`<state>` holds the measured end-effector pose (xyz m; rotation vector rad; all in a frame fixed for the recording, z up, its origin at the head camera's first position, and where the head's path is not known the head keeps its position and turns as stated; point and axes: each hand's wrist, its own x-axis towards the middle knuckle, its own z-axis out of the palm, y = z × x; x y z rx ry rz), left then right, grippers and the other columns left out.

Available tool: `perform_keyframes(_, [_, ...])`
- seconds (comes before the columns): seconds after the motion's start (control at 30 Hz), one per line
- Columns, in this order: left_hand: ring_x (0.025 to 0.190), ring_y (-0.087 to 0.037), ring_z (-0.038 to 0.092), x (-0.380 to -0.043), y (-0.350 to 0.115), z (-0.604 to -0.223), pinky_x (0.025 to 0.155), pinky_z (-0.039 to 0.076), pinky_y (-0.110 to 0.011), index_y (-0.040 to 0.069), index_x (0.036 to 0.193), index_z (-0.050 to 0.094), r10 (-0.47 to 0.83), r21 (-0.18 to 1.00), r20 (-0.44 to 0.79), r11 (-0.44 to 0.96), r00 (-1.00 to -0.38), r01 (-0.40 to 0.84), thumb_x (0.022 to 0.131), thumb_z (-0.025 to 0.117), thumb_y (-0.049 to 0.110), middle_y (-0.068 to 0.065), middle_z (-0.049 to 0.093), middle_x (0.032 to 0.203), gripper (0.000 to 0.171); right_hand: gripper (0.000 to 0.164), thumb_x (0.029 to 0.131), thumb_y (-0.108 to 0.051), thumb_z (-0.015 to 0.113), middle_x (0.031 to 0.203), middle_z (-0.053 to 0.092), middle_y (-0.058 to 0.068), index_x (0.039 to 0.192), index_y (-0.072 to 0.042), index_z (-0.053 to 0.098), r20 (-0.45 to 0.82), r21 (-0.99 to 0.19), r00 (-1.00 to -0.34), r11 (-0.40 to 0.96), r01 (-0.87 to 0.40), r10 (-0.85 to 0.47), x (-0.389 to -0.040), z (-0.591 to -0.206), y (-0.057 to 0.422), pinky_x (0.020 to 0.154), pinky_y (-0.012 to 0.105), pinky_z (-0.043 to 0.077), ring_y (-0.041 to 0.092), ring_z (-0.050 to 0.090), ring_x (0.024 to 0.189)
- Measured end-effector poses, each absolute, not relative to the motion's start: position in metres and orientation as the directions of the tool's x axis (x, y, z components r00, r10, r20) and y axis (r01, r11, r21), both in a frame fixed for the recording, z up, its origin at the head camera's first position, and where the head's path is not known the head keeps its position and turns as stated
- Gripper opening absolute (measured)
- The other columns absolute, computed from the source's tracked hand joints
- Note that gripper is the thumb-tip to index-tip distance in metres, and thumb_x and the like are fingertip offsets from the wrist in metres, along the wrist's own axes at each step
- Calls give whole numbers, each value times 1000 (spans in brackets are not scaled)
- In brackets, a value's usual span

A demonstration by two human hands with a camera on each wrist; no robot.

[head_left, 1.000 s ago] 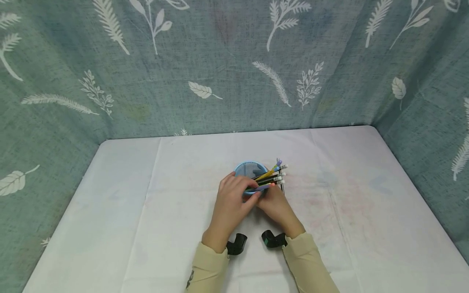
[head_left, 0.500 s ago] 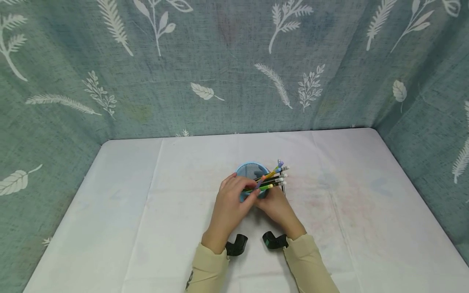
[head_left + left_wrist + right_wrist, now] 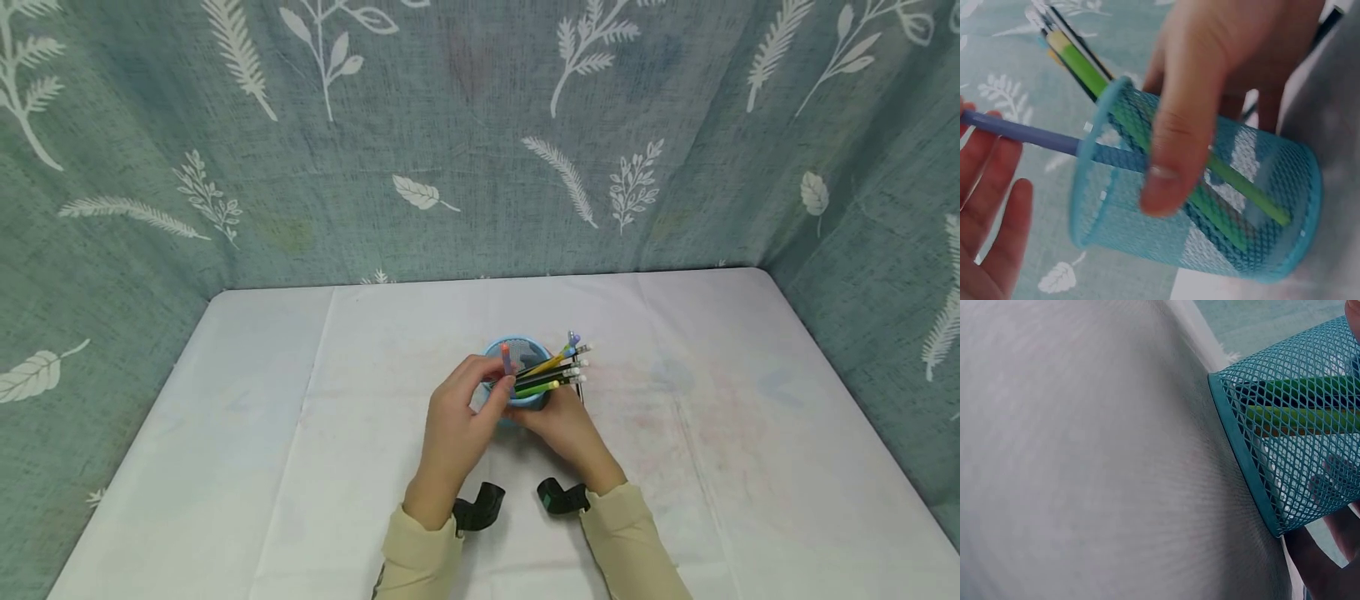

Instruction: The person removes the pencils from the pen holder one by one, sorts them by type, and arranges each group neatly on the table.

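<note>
A light-blue mesh pencil cup (image 3: 517, 340) stands tilted at the middle of the table. My right hand (image 3: 558, 423) grips its side; the thumb (image 3: 1175, 144) lies across the mesh in the left wrist view. My left hand (image 3: 453, 425) pinches a purple pencil (image 3: 507, 362) with an orange end by its upper part. Its lower part reaches inside the cup (image 3: 1210, 259). Against the cup's right side lean a green pencil (image 3: 536, 389), a yellow pencil (image 3: 551, 362) and several dark pencils with white ends. Beyond my right hand a dark stick (image 3: 1329, 25) pokes out.
A white cloth covers the table (image 3: 300, 483). Grey-green leaf-patterned curtains (image 3: 465, 150) enclose the back and both sides. Black wrist devices (image 3: 480, 507) sit at the inner side of each cuff.
The purple pencil has swung from pointing right across the cup to nearly upright at its left side. My left hand has shifted slightly left; my right hand keeps its grip on the cup.
</note>
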<state>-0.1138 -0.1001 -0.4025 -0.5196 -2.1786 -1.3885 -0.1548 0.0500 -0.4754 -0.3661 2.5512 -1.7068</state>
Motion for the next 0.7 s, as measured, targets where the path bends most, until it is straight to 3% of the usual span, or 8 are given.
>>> perform_keyframes(0.13, [86, -12, 57, -110, -102, -393, 78, 46, -27, 11, 101, 62, -32, 742, 622, 343, -782, 576, 87, 57, 10, 2, 61, 96, 15, 64, 63, -48, 76, 107, 57, -9, 116, -24, 53, 95, -925, -967, 337, -174, -237, -155, -475, 49, 83, 34, 42, 8, 54, 94])
perform_keyframes(0.4, [87, -21, 58, -94, -108, -359, 78, 48, -31, -5, 101, 57, -159, 819, 572, 174, -805, 547, 87, 51, -4, -12, 61, 92, 15, 66, 64, -32, 80, 109, 55, -5, 120, -15, 50, 97, -926, -970, 336, -171, -225, -156, -475, 50, 89, 36, 39, 11, 51, 99])
perform_keyframes(0.53, [83, -24, 59, -92, -116, -356, 75, 49, -33, -8, 103, 55, -230, 830, 554, 69, -800, 554, 88, 49, -6, -18, 60, 90, 17, 64, 63, -36, 79, 109, 56, -3, 117, -16, 52, 84, -922, -971, 352, -162, -225, -155, -475, 48, 89, 37, 39, 12, 51, 99])
perform_keyframes(0.7, [80, -24, 59, -91, -124, -354, 74, 50, -32, -9, 102, 56, -281, 851, 516, 59, -809, 523, 86, 52, -5, -19, 59, 87, 16, 70, 60, -45, 79, 111, 56, -3, 118, -16, 51, 65, -920, -975, 366, -140, -211, -155, -474, 48, 92, 38, 37, 13, 50, 103])
